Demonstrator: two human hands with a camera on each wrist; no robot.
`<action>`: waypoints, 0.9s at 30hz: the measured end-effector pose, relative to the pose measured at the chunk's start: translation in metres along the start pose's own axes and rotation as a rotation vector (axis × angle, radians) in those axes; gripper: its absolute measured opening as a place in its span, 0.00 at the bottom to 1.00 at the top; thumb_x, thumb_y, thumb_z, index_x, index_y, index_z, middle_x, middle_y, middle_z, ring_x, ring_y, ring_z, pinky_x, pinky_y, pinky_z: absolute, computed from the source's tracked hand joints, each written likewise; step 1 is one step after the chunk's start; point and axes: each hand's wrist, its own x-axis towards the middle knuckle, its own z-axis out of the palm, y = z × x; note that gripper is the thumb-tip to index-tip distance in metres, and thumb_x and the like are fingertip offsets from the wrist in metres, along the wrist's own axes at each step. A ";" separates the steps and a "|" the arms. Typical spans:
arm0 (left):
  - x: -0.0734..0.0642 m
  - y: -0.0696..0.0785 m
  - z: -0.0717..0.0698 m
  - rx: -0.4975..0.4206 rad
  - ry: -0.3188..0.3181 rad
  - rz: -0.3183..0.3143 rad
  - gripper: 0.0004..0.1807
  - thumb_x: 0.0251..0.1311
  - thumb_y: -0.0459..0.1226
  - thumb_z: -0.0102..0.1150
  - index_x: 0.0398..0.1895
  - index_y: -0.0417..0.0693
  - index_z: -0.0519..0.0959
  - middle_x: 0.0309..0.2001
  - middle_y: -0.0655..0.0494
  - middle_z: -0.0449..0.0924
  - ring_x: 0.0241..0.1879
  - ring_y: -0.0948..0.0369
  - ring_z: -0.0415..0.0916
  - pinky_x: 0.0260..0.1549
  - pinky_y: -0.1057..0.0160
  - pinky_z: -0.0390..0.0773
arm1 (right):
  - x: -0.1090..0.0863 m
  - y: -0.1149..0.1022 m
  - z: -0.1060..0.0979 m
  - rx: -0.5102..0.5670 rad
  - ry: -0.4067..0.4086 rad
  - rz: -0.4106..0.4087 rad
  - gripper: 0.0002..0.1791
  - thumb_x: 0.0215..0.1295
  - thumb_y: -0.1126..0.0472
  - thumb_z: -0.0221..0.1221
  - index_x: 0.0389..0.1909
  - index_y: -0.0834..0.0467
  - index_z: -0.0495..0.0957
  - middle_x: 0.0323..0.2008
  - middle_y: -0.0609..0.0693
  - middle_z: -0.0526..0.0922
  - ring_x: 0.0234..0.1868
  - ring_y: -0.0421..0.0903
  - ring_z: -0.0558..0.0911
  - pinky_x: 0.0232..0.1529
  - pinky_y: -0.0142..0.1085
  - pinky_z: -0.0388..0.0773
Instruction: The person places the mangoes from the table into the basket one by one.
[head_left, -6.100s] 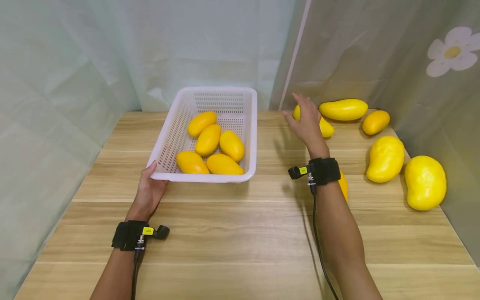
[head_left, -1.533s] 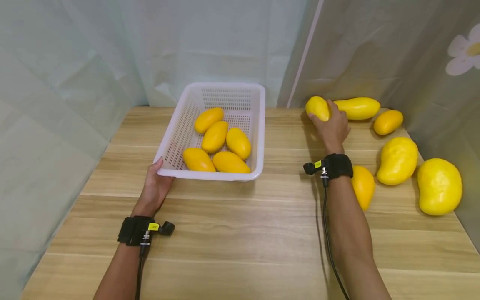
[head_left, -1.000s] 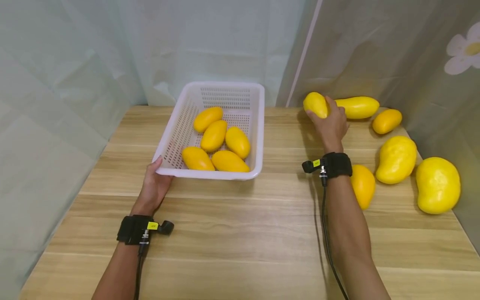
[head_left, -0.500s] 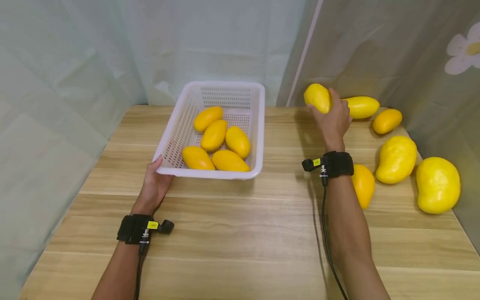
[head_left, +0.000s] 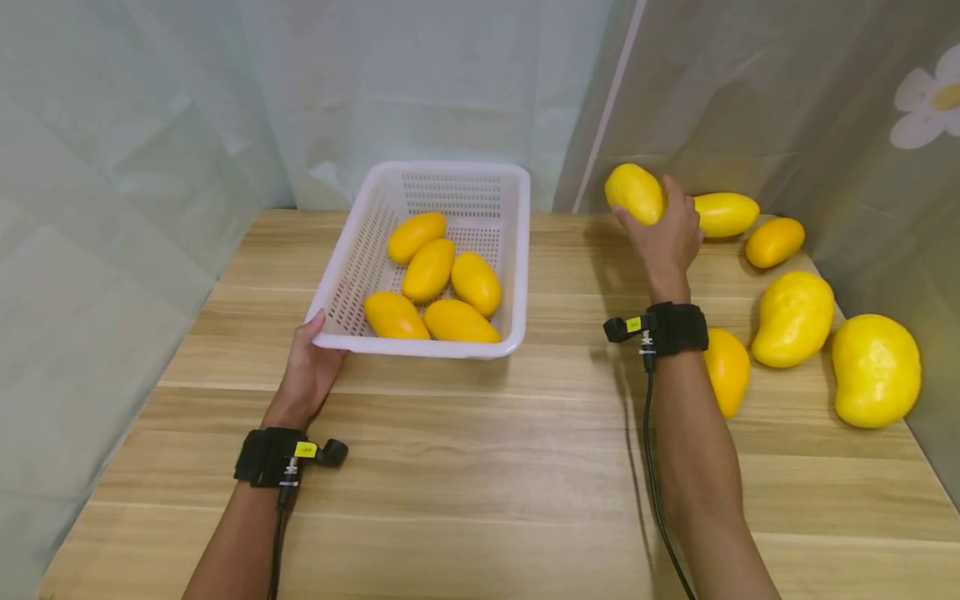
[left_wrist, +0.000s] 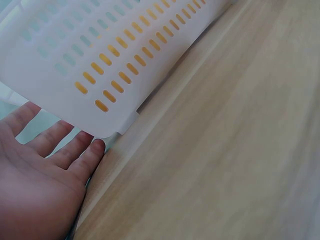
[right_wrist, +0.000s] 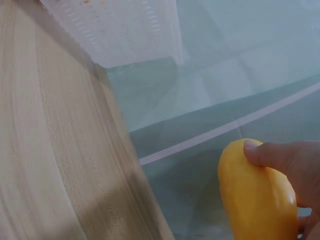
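Observation:
My right hand (head_left: 667, 237) grips a yellow mango (head_left: 633, 192) at the table's back edge, thumb on its near side. In the right wrist view the mango (right_wrist: 255, 192) stands tilted in front of the curtain, held off the table. My left hand (head_left: 309, 367) holds the near left corner of a white plastic basket (head_left: 420, 346), thumb over the rim. From the left wrist view, its fingers (left_wrist: 55, 137) lie against the basket's outer wall (left_wrist: 75, 107). Several orange-yellow mangoes (head_left: 429, 271) lie inside the basket.
To the right on the wooden table (head_left: 450, 467) lie a long mango (head_left: 726, 215), a small mango (head_left: 775, 242), two big mangoes (head_left: 795, 319) and an orange-yellow mango (head_left: 727, 372) partly behind my right forearm. Curtains (head_left: 420, 83) hang close behind the table.
My right hand has gone from reaching over the mango to gripping it, and has raised it off the table. The left hand keeps its hold on the basket. The head view shifted slightly.

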 end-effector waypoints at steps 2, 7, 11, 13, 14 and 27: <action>0.000 0.000 0.000 -0.002 0.000 0.000 0.34 0.74 0.57 0.36 0.81 0.70 0.48 0.82 0.60 0.41 0.78 0.52 0.43 0.75 0.50 0.43 | 0.000 0.000 0.000 0.001 0.002 -0.003 0.49 0.60 0.34 0.66 0.78 0.49 0.60 0.70 0.55 0.69 0.67 0.56 0.68 0.61 0.52 0.59; -0.001 0.000 0.001 0.002 0.000 0.001 0.34 0.74 0.57 0.36 0.82 0.70 0.48 0.82 0.60 0.41 0.77 0.52 0.43 0.75 0.50 0.43 | 0.000 -0.001 0.000 0.018 0.004 -0.008 0.49 0.59 0.34 0.66 0.77 0.51 0.62 0.70 0.55 0.70 0.67 0.56 0.69 0.60 0.51 0.59; -0.001 0.000 0.000 0.008 0.000 0.000 0.34 0.74 0.57 0.35 0.82 0.70 0.48 0.82 0.60 0.41 0.78 0.53 0.43 0.75 0.50 0.43 | -0.001 -0.002 0.000 0.038 -0.001 -0.009 0.49 0.59 0.34 0.66 0.76 0.51 0.62 0.70 0.54 0.71 0.66 0.55 0.70 0.61 0.51 0.59; -0.001 0.001 0.000 0.010 0.002 0.000 0.34 0.74 0.57 0.35 0.82 0.70 0.48 0.82 0.60 0.41 0.78 0.52 0.43 0.75 0.51 0.44 | -0.001 -0.003 0.000 0.048 -0.003 -0.009 0.48 0.59 0.34 0.66 0.76 0.51 0.63 0.71 0.53 0.71 0.66 0.55 0.70 0.61 0.50 0.60; -0.001 0.001 0.000 0.011 0.002 0.000 0.34 0.74 0.57 0.36 0.82 0.70 0.48 0.82 0.60 0.41 0.77 0.52 0.43 0.75 0.51 0.44 | -0.002 -0.004 0.000 0.055 -0.004 -0.009 0.48 0.59 0.34 0.66 0.76 0.52 0.63 0.70 0.53 0.71 0.65 0.55 0.71 0.61 0.50 0.60; -0.002 0.000 -0.001 0.002 0.003 -0.016 0.34 0.74 0.57 0.36 0.81 0.71 0.48 0.82 0.59 0.42 0.76 0.51 0.45 0.74 0.51 0.48 | -0.004 -0.009 0.001 0.116 -0.025 -0.036 0.46 0.58 0.34 0.67 0.73 0.53 0.68 0.67 0.53 0.75 0.58 0.54 0.75 0.54 0.48 0.68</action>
